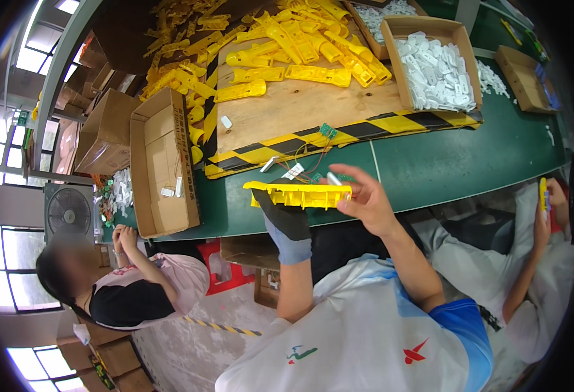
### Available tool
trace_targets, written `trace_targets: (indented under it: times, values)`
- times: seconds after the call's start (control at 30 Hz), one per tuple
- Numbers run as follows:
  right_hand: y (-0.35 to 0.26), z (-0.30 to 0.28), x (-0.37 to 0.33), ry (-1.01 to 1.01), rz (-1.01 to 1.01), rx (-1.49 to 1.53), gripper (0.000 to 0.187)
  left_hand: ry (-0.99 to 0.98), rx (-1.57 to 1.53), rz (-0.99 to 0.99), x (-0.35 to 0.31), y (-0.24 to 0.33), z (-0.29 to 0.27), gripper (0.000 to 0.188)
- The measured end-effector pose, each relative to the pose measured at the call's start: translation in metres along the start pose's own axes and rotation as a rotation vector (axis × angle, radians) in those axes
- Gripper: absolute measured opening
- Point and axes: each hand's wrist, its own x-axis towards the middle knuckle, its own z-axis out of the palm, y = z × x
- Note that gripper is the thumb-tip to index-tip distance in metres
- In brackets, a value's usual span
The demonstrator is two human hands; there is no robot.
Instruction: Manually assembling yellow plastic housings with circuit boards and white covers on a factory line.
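My left hand, in a black and grey-blue glove, is closed around a long yellow plastic housing half, whose ribbed side edge faces me. At the housing's right end, my bare right hand pinches a small white plastic piece between its fingers, with the thumb by the yellow rim. Just beyond the housing, thin wires join a green circuit board and small white parts on the green table. The inside of the housing is hidden from this angle.
Yellow housings are heaped on a wooden board edged with striped tape. A carton of white pieces stands at back right, an open carton at left. Co-workers sit on both sides; the right one's hand holds a yellow part.
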Motion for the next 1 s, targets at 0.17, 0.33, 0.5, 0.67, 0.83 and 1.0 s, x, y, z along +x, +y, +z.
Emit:
trace_targets:
  times: [0.17, 0.33, 0.5, 0.67, 0.83, 1.0]
  values:
    - [0.006, -0.021, -0.007, -0.186, 0.273, -0.122, 0.054, -0.035, 0.282, 0.049, -0.001, -0.003, -0.002, 0.049]
    - [0.011, -0.006, -0.009, -0.124, 0.086, 0.043, 0.049, -0.136, 0.398, 0.064, 0.011, -0.008, -0.001, 0.055]
    - [0.025, -0.005, -0.016, 0.046, 0.085, 0.320, 0.036, -0.466, 0.256, 0.009, -0.004, -0.037, -0.007, 0.084]
    - [0.008, -0.022, -0.011, 0.220, 0.062, -0.009, 0.028, -0.571, 0.440, 0.103, -0.019, -0.016, 0.018, 0.044]
    - [-0.045, -0.035, -0.027, 0.349, 0.006, -0.428, 0.027, -0.396, 0.634, 0.163, -0.010, 0.013, 0.005, 0.052]
    - [-0.055, -0.021, 0.005, -0.044, -0.307, -0.773, 0.027, -0.665, 0.514, 0.162, 0.013, 0.042, 0.038, 0.033]
